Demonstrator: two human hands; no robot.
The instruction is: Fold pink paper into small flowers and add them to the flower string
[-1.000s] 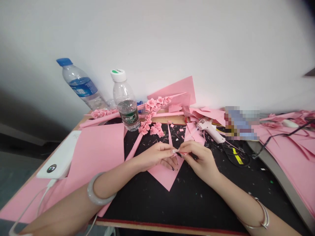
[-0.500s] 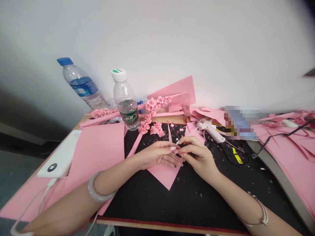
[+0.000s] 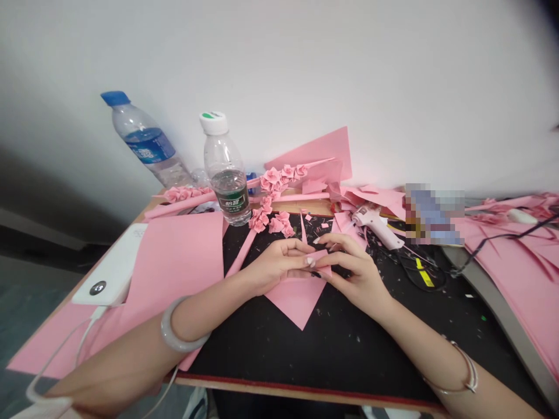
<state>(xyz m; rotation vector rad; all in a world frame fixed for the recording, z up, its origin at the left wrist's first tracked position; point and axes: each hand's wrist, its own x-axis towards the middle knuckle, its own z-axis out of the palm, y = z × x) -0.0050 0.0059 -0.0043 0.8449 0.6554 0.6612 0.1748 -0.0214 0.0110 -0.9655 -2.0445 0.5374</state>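
A small piece of pink paper point(image 3: 322, 262) is pinched between my two hands above the black mat. My left hand point(image 3: 279, 266) is closed on its left side, thumb on top. From the right, the thumb and fingers of my right hand point(image 3: 356, 270) grip the same piece. Beneath the hands lies a larger pink paper sheet point(image 3: 301, 305), one corner toward me. Just beyond them are folded pink paper flowers point(image 3: 282, 224) and a pink paper stem point(image 3: 241, 254) with blossoms on it.
A pink glue gun point(image 3: 378, 227) rests right of centre by black cables. Two bottles, one green-labelled point(image 3: 229, 192) and one blue-labelled point(image 3: 151, 145), stand back left. At left a white power bank point(image 3: 113, 270) touches pink sheets point(image 3: 183, 250). More pink paper point(image 3: 515, 262) covers the right side.
The left fingers, spread before, have curled in around the small paper. More of that paper now shows between the hands. The whole view has shifted slightly.
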